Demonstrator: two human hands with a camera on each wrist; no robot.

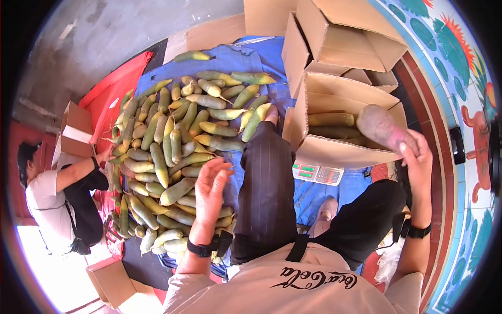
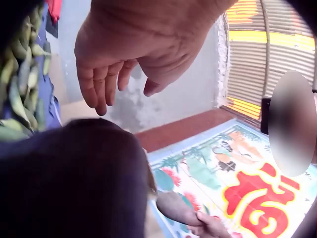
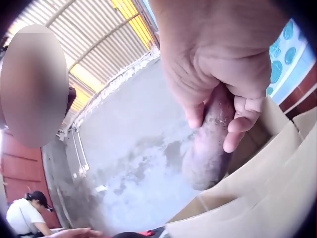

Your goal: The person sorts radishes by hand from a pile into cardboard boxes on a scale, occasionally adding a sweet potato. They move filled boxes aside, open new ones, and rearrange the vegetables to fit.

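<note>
My right hand (image 1: 418,154) grips a large purple-brown radish (image 1: 377,126) by its narrow, pinkish end. The radish's thick end points into an open cardboard box (image 1: 348,149), where several long radishes (image 1: 330,119) lie. In the right wrist view, thumb and fingers curl round the radish (image 3: 210,144), and the box wall (image 3: 257,183) is close beside it. Raised near the right side of a big pile of green radishes (image 1: 167,141), my left hand (image 1: 210,188) holds nothing. Its fingers are relaxed in the left wrist view.
The pile lies on a blue sheet (image 1: 209,58). Beneath the box's near side is a digital scale (image 1: 319,174). More cardboard boxes (image 1: 361,44) stand behind it, and a painted tile wall (image 1: 439,47) runs along the right. Another person (image 1: 57,193) crouches at the left, reaching toward the pile.
</note>
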